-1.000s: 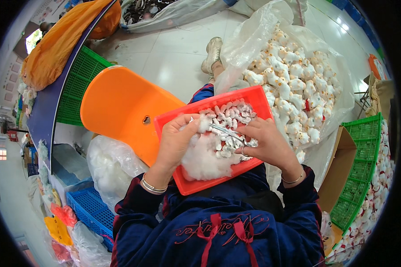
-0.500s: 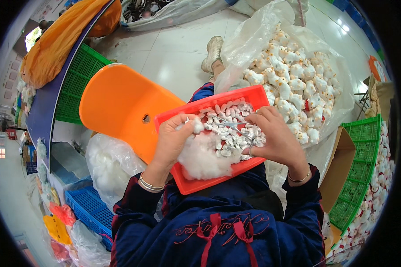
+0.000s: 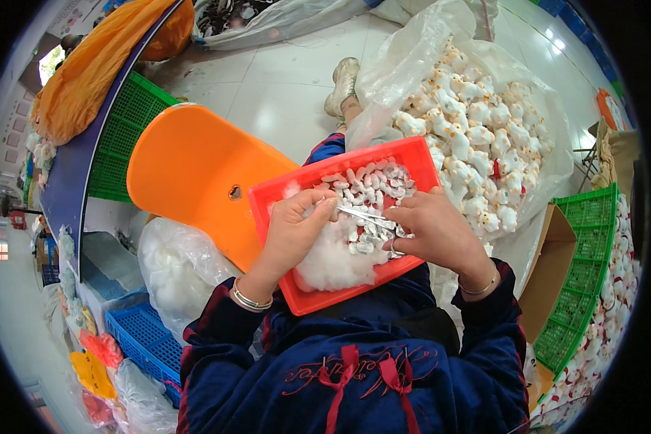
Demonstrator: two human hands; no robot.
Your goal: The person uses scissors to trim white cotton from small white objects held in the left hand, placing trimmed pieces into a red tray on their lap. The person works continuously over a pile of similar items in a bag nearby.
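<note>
My right hand (image 3: 435, 228) has its fingers round slim metal forceps (image 3: 365, 215) with scissor-like finger rings. Their narrow jaws point left and look nearly closed. The tips meet the fingertips of my left hand (image 3: 301, 226), which are pinched together on a small whitish piece, mostly hidden by the fingers. Both hands are over a red plastic tray (image 3: 333, 300) on my lap. Small white and silvery fabric pieces (image 3: 372, 181) fill its far part. A heap of white stuffing fluff (image 3: 336, 264) lies in its near left part.
An orange chair (image 3: 195, 163) stands at the left beside a clear bag of stuffing (image 3: 184, 271) and a blue crate (image 3: 148, 343). To the right, a large clear bag (image 3: 390, 87) holds many small white plush toys (image 3: 484, 134). A green crate (image 3: 586, 253) and cardboard box (image 3: 546, 271) are near my right arm.
The forceps' jaws have come together and their tips have reached my left fingers. My right hand has shifted slightly left. The white tuft at my left fingertips no longer shows.
</note>
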